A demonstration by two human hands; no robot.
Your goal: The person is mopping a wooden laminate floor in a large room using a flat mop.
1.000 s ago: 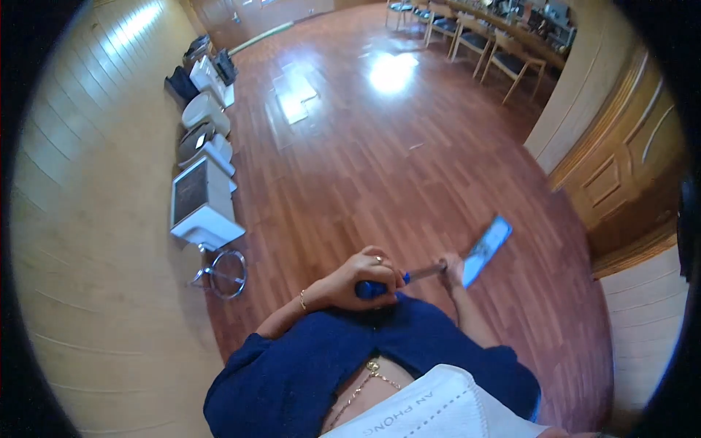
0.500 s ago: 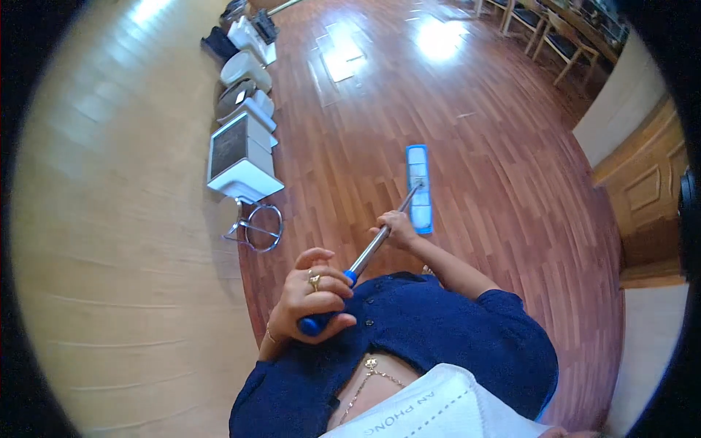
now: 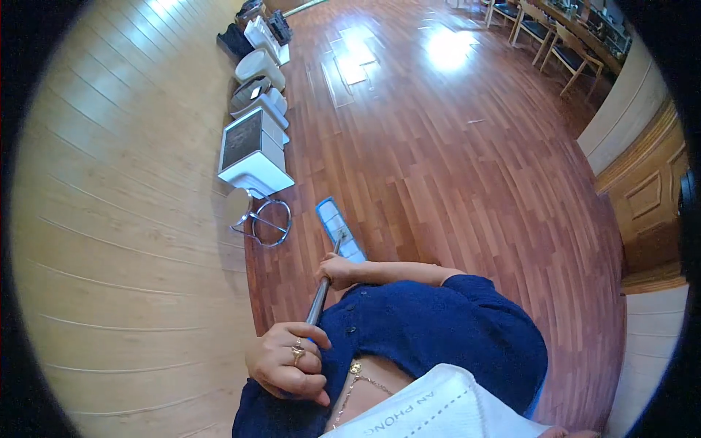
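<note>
I hold a flat mop in both hands. My left hand (image 3: 286, 363), with rings on two fingers, is closed around the upper end of the grey handle (image 3: 317, 304), close to my chest. Further down the shaft, my right hand (image 3: 336, 271) grips it, the forearm reaching across from the right in a dark blue sleeve. The blue and white mop head (image 3: 338, 229) lies flat on the reddish wooden floor (image 3: 453, 160) just beyond my right hand, near the pale plank wall (image 3: 124, 219).
A small stool with a chrome ring (image 3: 257, 217) stands left of the mop head. White box-shaped appliances (image 3: 253, 150) line the wall beyond it. Chairs (image 3: 542, 33) stand at the far right, and a wooden panelled door (image 3: 646, 204) is on the right.
The mop head has swept from my right across to my left, toward the wall and the stool. My left hand dropped lower and closer to my body.
</note>
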